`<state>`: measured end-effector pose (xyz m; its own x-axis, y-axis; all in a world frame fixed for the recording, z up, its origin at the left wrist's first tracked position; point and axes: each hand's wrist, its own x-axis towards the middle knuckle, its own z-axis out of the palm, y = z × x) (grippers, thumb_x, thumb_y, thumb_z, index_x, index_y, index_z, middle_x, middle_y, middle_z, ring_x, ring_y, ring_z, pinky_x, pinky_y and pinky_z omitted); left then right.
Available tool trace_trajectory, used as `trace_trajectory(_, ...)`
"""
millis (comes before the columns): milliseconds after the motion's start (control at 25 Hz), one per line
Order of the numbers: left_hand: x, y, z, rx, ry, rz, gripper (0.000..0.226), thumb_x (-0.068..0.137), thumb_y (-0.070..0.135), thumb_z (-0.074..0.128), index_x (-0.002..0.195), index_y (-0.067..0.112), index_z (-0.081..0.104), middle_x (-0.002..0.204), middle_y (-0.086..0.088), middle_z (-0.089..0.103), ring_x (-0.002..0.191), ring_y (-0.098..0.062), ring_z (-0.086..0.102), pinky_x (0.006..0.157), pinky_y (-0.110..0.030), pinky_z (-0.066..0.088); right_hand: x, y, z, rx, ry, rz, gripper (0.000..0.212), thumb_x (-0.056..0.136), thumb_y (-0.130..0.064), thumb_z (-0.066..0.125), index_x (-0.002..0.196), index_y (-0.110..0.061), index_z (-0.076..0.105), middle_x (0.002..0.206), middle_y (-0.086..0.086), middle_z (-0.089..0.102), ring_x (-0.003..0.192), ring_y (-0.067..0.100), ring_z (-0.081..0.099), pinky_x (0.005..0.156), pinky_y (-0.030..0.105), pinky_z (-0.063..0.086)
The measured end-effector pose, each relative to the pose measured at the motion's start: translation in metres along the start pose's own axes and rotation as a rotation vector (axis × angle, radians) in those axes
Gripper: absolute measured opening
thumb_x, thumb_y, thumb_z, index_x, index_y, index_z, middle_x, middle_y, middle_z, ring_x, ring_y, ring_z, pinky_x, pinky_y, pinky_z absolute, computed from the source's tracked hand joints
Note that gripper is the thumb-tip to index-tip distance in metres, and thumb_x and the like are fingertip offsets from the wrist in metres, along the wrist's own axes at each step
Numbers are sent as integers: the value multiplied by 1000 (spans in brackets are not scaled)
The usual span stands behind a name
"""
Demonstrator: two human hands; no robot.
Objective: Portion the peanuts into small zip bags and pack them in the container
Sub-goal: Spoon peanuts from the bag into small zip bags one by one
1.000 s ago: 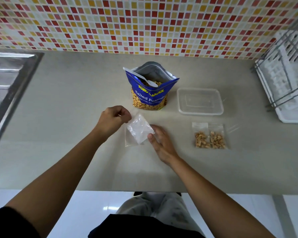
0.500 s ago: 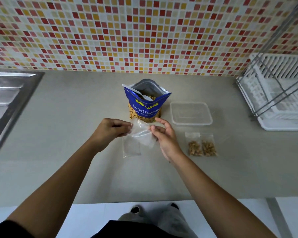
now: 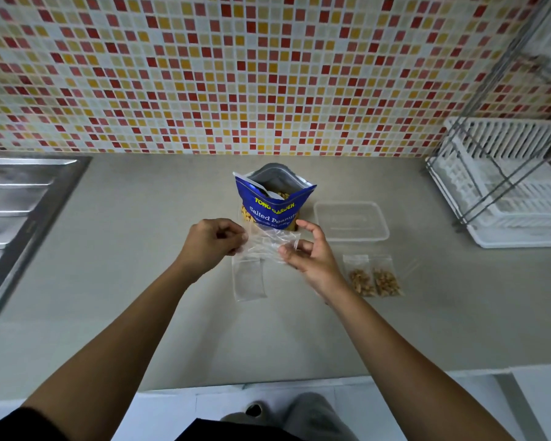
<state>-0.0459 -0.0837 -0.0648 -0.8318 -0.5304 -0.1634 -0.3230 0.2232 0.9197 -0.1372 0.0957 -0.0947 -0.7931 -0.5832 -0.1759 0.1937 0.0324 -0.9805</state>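
Observation:
My left hand (image 3: 212,241) and my right hand (image 3: 309,253) each pinch an end of an empty clear zip bag (image 3: 269,245), held just above the counter in front of the blue salted peanuts bag (image 3: 274,198). That bag stands open with a white spoon (image 3: 263,189) inside. More empty zip bags (image 3: 248,278) lie flat below my hands. Two filled zip bags of peanuts (image 3: 372,278) lie side by side to the right. The clear plastic container (image 3: 350,221) sits empty beside the peanuts bag.
A steel sink drainboard (image 3: 16,205) lies at the left. A white dish rack with a wire frame (image 3: 506,192) stands at the right. The tiled wall runs behind, and the counter's front edge (image 3: 268,381) is near me.
Both hands have lifted one zip bag off the counter and taken hold of its two ends. The camera view has tilted up, showing more wall.

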Motion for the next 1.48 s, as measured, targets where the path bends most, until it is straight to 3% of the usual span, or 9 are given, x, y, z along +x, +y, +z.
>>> trace_trajectory(240,4,13,8,7,16,5,3,80,5,69,81,7,70,65,-5,65,50,-4,58,54,-13,49,7,-14,-14,-45,13,-13,52,86,-5,62,132,-16,40,92,-2,60,74,6,59,64,15,48)
trace_trajectory(360,2,20,14,46,34,50,4,77,9,72,75,13,72,53,6,64,47,-2,56,52,-11,48,10,-19,-25,-66,26,-35,52,86,-6,63,132,-14,40,84,-2,59,65,4,58,58,16,49)
trace_trajectory(480,4,32,21,55,50,62,9,78,10,72,73,17,71,57,1,66,49,-3,57,53,-11,48,18,-25,-41,-84,34,-67,50,85,-4,63,131,-12,42,68,-3,63,63,4,62,68,20,51)
trace_trajectory(600,6,47,27,45,49,49,7,83,8,66,79,13,71,67,-7,66,50,-1,58,52,-10,48,24,-38,-56,-63,-7,-99,45,89,-5,57,128,-24,41,69,-7,72,75,5,67,85,23,52)
trace_trajectory(720,9,58,29,-41,82,25,9,85,2,60,88,3,69,73,-12,64,52,-5,59,52,-10,48,26,-50,-59,-150,76,-123,44,91,-17,57,130,-27,40,94,-8,68,93,7,63,89,26,48)
trace_trajectory(840,12,68,32,-4,97,13,10,86,4,59,86,5,69,75,-8,65,62,-12,57,52,-13,46,21,-64,-65,-385,154,-213,60,84,-35,64,136,-26,36,134,-4,47,124,8,42,99,23,35)
trace_trajectory(1000,23,86,36,71,17,33,14,88,9,57,91,7,70,80,-1,66,71,-10,58,57,-13,42,23,-96,-61,-775,-76,-443,88,70,-47,75,142,-26,30,146,-5,34,129,5,30,101,18,24)
trace_trajectory(1200,28,96,51,76,19,65,14,87,9,57,85,10,71,81,-1,67,77,-13,62,66,-19,48,36,-99,-50,-1178,-158,-513,91,65,-61,72,141,-25,35,140,-3,45,126,16,39,102,29,29)
trace_trajectory(1480,30,91,53,102,86,49,11,85,14,62,82,12,72,76,0,68,75,-12,62,67,-19,48,50,-90,-42,-997,-112,-541,63,69,-43,76,124,-22,55,123,-2,61,110,15,53,90,26,37)
